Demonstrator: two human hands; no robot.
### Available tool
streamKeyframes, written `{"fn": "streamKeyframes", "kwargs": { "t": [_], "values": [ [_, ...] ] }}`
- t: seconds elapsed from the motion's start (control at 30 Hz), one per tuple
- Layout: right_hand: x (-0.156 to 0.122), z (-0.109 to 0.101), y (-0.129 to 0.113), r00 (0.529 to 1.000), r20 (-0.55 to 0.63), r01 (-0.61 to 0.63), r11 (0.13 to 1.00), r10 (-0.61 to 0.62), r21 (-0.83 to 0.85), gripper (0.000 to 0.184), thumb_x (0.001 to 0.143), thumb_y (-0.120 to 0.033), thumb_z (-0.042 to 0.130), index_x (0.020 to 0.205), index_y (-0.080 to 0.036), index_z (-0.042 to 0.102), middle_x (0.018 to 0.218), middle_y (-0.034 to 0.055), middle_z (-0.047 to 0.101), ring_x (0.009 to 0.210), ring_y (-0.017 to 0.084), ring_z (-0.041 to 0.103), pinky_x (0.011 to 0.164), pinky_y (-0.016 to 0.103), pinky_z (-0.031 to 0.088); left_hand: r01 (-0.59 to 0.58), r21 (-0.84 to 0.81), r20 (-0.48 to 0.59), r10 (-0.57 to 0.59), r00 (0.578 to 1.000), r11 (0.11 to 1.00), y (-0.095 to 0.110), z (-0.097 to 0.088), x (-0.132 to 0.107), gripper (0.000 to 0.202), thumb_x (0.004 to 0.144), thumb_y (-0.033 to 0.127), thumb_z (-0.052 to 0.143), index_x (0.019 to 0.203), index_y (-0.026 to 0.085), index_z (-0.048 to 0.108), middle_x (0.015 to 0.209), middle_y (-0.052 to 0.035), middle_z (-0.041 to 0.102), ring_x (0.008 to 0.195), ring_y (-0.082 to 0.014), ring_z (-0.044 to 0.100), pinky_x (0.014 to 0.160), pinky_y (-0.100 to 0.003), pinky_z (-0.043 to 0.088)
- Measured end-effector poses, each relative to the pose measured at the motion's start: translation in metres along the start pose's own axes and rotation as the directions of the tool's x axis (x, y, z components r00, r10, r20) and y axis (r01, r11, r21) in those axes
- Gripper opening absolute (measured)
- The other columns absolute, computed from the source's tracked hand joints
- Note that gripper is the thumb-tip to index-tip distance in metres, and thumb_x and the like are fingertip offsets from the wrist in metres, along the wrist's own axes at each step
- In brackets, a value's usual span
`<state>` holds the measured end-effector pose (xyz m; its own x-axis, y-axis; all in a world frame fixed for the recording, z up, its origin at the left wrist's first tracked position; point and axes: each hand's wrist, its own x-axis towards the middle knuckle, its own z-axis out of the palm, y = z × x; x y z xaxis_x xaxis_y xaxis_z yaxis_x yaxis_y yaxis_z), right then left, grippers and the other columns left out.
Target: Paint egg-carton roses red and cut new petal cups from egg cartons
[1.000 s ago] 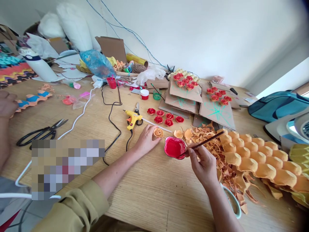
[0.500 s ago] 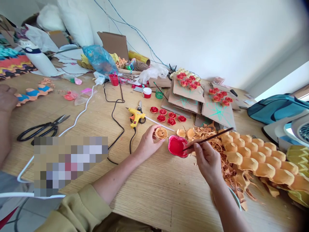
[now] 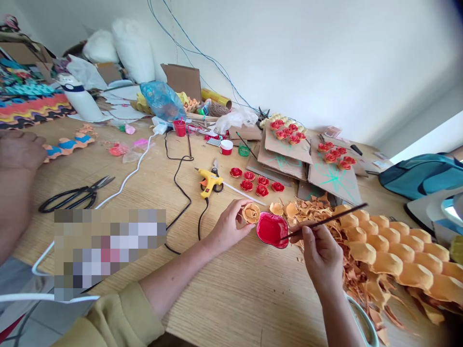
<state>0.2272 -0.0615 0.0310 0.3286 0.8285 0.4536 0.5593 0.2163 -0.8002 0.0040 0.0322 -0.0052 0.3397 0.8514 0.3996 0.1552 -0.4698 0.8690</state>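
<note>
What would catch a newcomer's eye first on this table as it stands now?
Probably the vivid red dish, near the middle of the picture, with a slim dark stick from the right grip reaching into it. To the dish's left, the left grip holds a plain orange flower, and beyond lie six red flowers. The bumpy orange tray stands out at lower right.

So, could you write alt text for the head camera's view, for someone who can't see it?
A person's right hand holds a slim dark brush, tip in a dish of red paint, while the left hand holds an orange flower beside it. Beyond lie six red flowers and a yellow glue gun; orange egg tray and scraps sit at right.
</note>
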Motion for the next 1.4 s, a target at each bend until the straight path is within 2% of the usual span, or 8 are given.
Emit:
{"fn": "streamKeyframes", "kwargs": {
  "t": [0.13, 0.23, 0.3, 0.4, 0.5, 0.57, 0.97, 1.4],
  "values": [
    [-0.009, -0.002, 0.0, 0.99, -0.122, 0.084, 0.993, -0.074, 0.085, 0.019, 0.103, -0.037, 0.057, 0.101, -0.022, 0.068, 0.094, 0.0077, 0.079, 0.071, 0.021, 0.076, 0.066, 0.034, 0.063, -0.052, -0.019, 0.025, 0.052, 0.998, 0.998, 0.004, -0.002, -0.001, 0.051, 0.084, 0.016, 0.076, 0.131, 0.023, 0.057, 0.122, -0.0094, 0.066, 0.103, -0.0205, 0.067, 0.083, -0.03, 0.057],
    [-0.017, 0.001, -0.006, 0.978, -0.149, 0.171, 0.969, -0.145, 0.178, 0.016, 0.104, -0.03, 0.054, 0.105, -0.021, 0.067, 0.099, 0.0087, 0.078, 0.086, 0.024, 0.077, 0.078, 0.042, 0.065, -0.124, -0.011, 0.044, 0.125, 0.991, 0.992, 0.007, -0.003, -0.002, 0.05, 0.088, 0.017, 0.073, 0.134, 0.023, 0.055, 0.121, -0.009, 0.066, 0.099, -0.0191, 0.065, 0.078, -0.028, 0.056],
    [-0.021, 0.005, -0.011, 0.965, -0.149, 0.245, 0.944, -0.216, 0.221, 0.015, 0.105, -0.026, 0.052, 0.105, -0.021, 0.067, 0.101, 0.0086, 0.077, 0.094, 0.025, 0.076, 0.081, 0.043, 0.064, -0.171, 0.008, 0.058, 0.17, 0.984, 0.985, 0.009, -0.004, -0.002, 0.048, 0.09, 0.015, 0.07, 0.134, 0.023, 0.055, 0.119, -0.0086, 0.066, 0.098, -0.0188, 0.065, 0.076, -0.027, 0.055],
    [-0.025, 0.011, -0.019, 0.937, -0.148, 0.345, 0.909, -0.317, 0.234, 0.014, 0.104, -0.02, 0.051, 0.105, -0.021, 0.065, 0.105, 0.0085, 0.076, 0.098, 0.023, 0.074, 0.081, 0.04, 0.062, -0.239, 0.036, 0.093, 0.235, 0.968, 0.97, 0.012, -0.004, -0.003, 0.048, 0.09, 0.011, 0.068, 0.134, 0.023, 0.054, 0.12, -0.0085, 0.065, 0.105, -0.0206, 0.065, 0.086, -0.031, 0.057],
    [-0.026, 0.014, -0.026, 0.901, -0.098, 0.433, 0.878, -0.422, 0.202, 0.016, 0.104, -0.014, 0.05, 0.109, -0.02, 0.064, 0.107, 0.0084, 0.075, 0.099, 0.02, 0.073, 0.085, 0.037, 0.06, -0.298, 0.043, 0.13, 0.291, 0.948, 0.953, 0.015, -0.004, -0.004, 0.05, 0.091, 0.01, 0.066, 0.137, 0.025, 0.052, 0.127, -0.0088, 0.065, 0.118, -0.0232, 0.063, 0.102, -0.039, 0.055],
    [-0.027, 0.015, -0.029, 0.879, -0.062, 0.476, 0.86, -0.473, 0.181, 0.018, 0.103, -0.012, 0.049, 0.112, -0.02, 0.063, 0.108, 0.0085, 0.075, 0.1, 0.019, 0.073, 0.086, 0.035, 0.059, -0.306, 0.043, 0.156, 0.296, 0.942, 0.951, 0.016, -0.003, -0.005, 0.051, 0.092, 0.012, 0.066, 0.139, 0.026, 0.052, 0.13, -0.0088, 0.064, 0.122, -0.0235, 0.063, 0.106, -0.04, 0.053],
    [-0.026, 0.018, -0.027, 0.873, -0.018, 0.485, 0.866, -0.487, 0.123, 0.024, 0.099, -0.007, 0.053, 0.116, -0.021, 0.062, 0.11, 0.0085, 0.074, 0.1, 0.019, 0.073, 0.086, 0.035, 0.06, -0.314, 0.049, 0.241, 0.294, 0.925, 0.948, 0.023, -0.002, -0.009, 0.047, 0.096, 0.014, 0.064, 0.14, 0.024, 0.051, 0.135, -0.0092, 0.064, 0.129, -0.0234, 0.061, 0.11, -0.041, 0.052],
    [-0.027, 0.014, -0.037, 0.875, 0.077, 0.471, 0.877, -0.478, 0.094, 0.024, 0.1, -0.007, 0.051, 0.116, -0.022, 0.061, 0.106, 0.0089, 0.074, 0.095, 0.02, 0.074, 0.08, 0.035, 0.063, -0.345, 0.087, 0.262, 0.313, 0.913, 0.935, 0.021, -0.002, -0.009, 0.044, 0.097, 0.015, 0.063, 0.139, 0.024, 0.051, 0.134, -0.0098, 0.064, 0.13, -0.0239, 0.06, 0.111, -0.043, 0.053]
  ]
}}
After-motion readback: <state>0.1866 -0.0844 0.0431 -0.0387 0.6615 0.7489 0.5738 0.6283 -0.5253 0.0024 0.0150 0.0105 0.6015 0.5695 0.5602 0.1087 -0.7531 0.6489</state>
